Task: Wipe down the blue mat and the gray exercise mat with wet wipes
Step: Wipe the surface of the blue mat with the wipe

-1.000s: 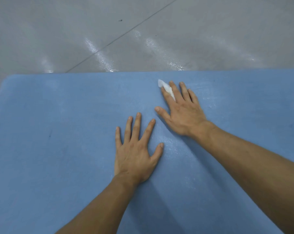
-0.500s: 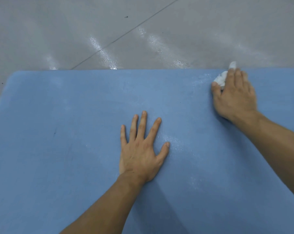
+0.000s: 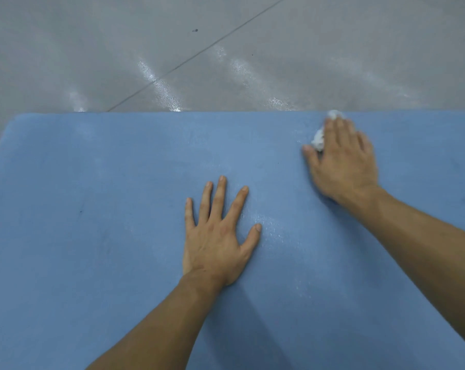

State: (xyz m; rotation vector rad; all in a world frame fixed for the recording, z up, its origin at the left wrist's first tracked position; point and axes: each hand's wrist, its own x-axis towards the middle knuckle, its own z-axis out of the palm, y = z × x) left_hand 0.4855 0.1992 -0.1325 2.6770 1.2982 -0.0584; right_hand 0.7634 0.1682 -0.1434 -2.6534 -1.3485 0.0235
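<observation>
The blue mat (image 3: 92, 236) lies flat on the grey floor (image 3: 119, 49) directly beneath me. The length in view runs left to right, and its far edge is straight and parallel to my shoulders. My left hand (image 3: 215, 236) is spread palm-down near the middle of the mat with its fingers apart, holding nothing and, by my judgement, bracing my weight. My right hand (image 3: 343, 161) is well apart from it, up and to the right, and lies flat with its fingers pressing a bunched white wet wipe (image 3: 318, 140) against the mat. The wipe shows between thumb and forefinger and again past the fingertips, which sit just short of the far edge. The right hand is blurred, so I cannot tell exactly how the fingers sit. A damp sheen shows beside my left thumb and around the wipe. The left part of the mat looks duller and carries a small dark mark (image 3: 80, 210). I judge that the stretch left to wipe lies mainly to the left, along the long axis, and only the right hand has the wipe to reach it. The gray exercise mat is not in view.
</observation>
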